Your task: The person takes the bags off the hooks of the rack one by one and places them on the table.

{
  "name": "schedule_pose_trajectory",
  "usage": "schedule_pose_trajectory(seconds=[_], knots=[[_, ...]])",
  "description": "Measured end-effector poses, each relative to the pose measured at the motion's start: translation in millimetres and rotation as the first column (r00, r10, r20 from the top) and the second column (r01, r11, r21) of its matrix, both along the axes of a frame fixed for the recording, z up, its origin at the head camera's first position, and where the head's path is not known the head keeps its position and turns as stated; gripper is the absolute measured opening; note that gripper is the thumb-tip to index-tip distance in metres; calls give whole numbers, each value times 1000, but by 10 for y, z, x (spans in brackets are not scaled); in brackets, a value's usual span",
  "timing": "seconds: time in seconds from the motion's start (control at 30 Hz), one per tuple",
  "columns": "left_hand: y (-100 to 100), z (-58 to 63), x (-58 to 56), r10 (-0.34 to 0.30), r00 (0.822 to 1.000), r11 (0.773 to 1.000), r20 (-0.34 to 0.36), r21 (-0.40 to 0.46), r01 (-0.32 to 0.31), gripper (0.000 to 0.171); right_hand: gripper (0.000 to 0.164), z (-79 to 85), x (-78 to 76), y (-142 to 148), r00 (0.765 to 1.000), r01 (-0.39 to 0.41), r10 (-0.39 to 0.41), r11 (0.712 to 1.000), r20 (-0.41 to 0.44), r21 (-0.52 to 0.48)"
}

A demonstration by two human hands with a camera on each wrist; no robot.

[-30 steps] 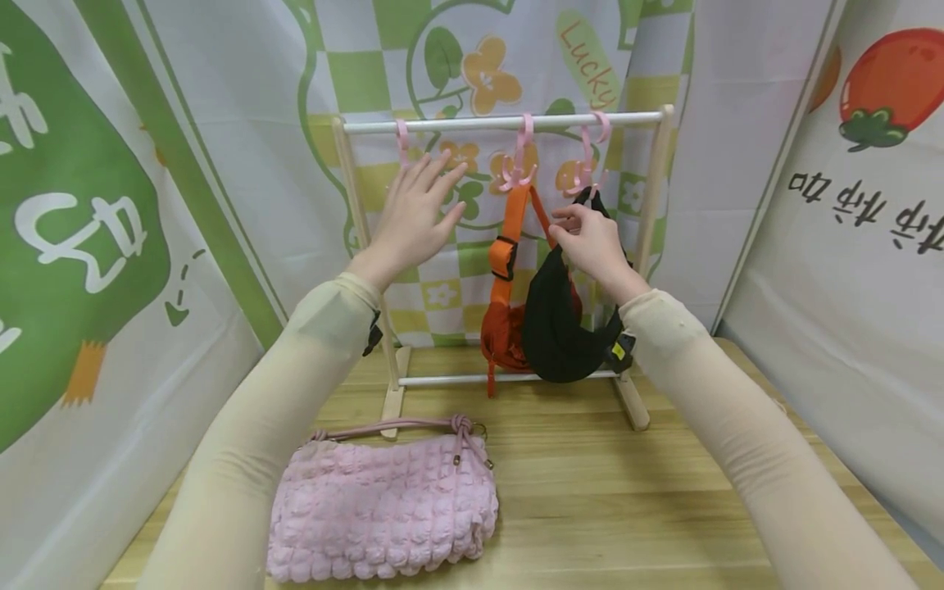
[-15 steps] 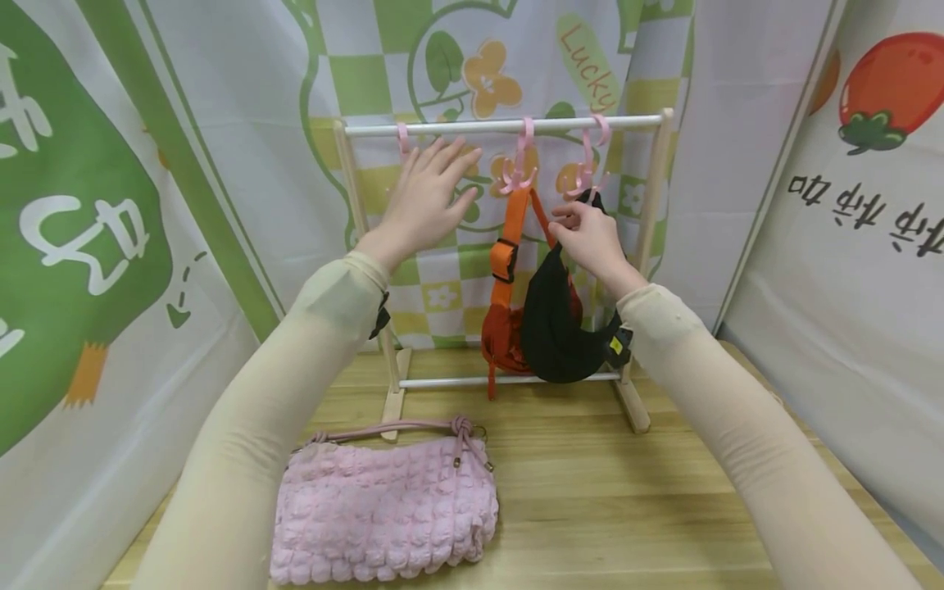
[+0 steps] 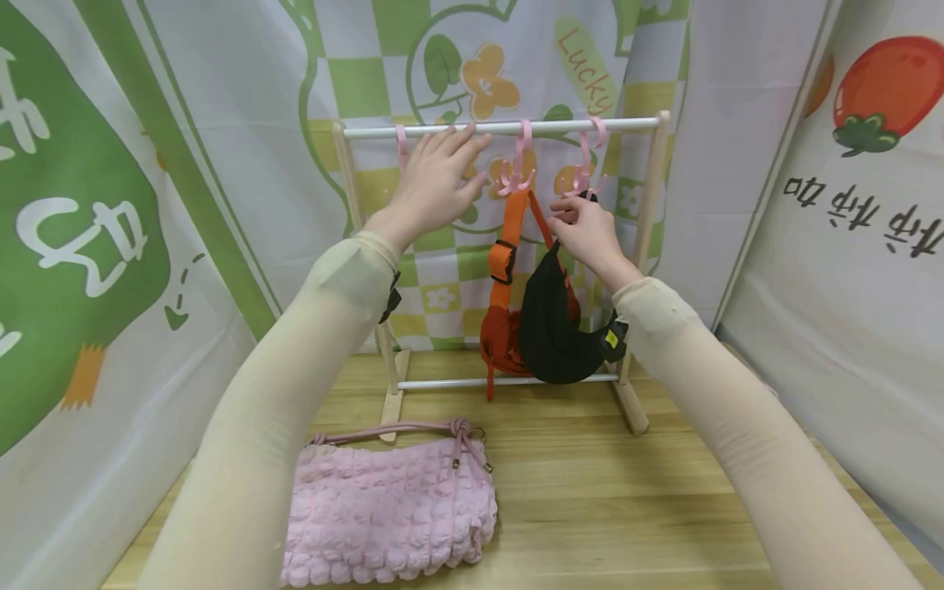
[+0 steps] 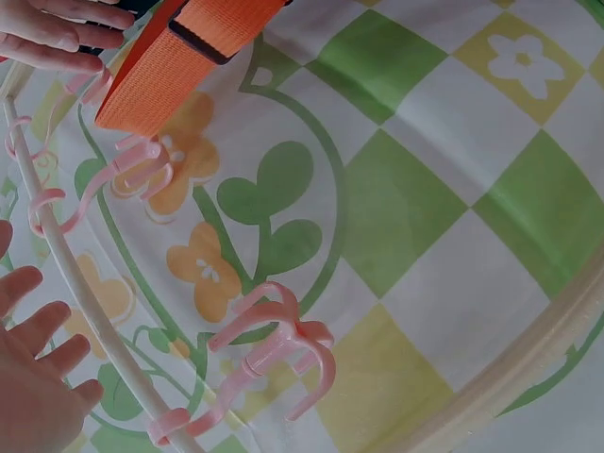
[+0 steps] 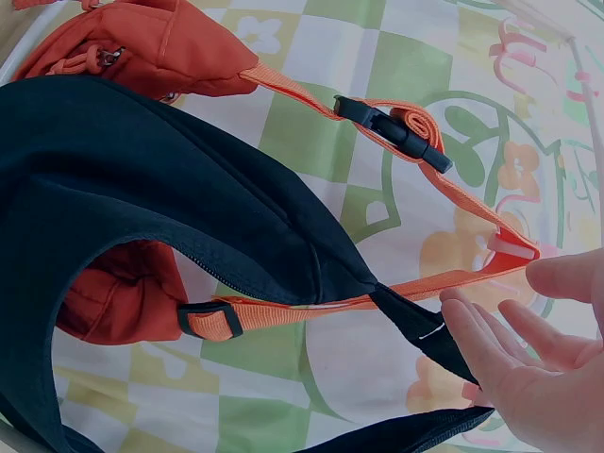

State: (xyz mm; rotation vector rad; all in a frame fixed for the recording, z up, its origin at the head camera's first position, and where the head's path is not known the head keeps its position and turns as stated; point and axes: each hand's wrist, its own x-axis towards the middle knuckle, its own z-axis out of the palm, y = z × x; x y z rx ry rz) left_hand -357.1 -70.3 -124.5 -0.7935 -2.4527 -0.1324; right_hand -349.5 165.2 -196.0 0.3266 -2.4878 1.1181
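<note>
In the head view, my left hand (image 3: 437,184) is raised with its fingers spread, close to the top bar (image 3: 553,127) of a small rack. Nothing is in it. The left wrist view shows an unloaded pink hook (image 4: 283,344) beside it. My right hand (image 3: 590,238) is at the strap of a black crescent-shaped bag (image 3: 556,336), which hangs from a pink hook (image 3: 583,176) at the right. Seen from the right wrist, its loosely extended fingers lie against that black strap (image 5: 425,330), thumb apart. An orange bag (image 3: 501,336) hangs from the middle hook (image 3: 519,168), partly behind the black one.
A pink puckered handbag (image 3: 391,516) with a knotted strap lies on the wooden table (image 3: 590,508), in front of the rack. The rack's wooden feet (image 3: 632,408) stand on the table. A printed cloth backdrop (image 3: 442,319) hangs close behind.
My left hand has moved up and to the right, towards the top bar. My right hand stays at the black bag's strap with hardly any movement.
</note>
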Motion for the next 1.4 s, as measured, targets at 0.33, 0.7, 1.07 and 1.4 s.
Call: schedule_pose_trajectory(seconds=[0.33, 0.7, 1.07, 1.4], knots=[[104, 81, -62, 19, 998, 999, 59, -35, -17, 55, 37, 0, -44, 8, 1000, 17, -17, 1000, 9, -9], [283, 170, -136, 0, 998, 1000, 70, -26, 2, 53, 36, -6, -61, 1, 1000, 9, -9, 1000, 9, -17], [407, 225, -179, 16, 997, 999, 73, -50, -12, 52, 36, -10, -56, 10, 1000, 18, -18, 1000, 4, -18], [478, 239, -194, 18, 996, 998, 92, -59, -13, 54, 36, -12, -90, 3, 1000, 19, -19, 1000, 4, -12]])
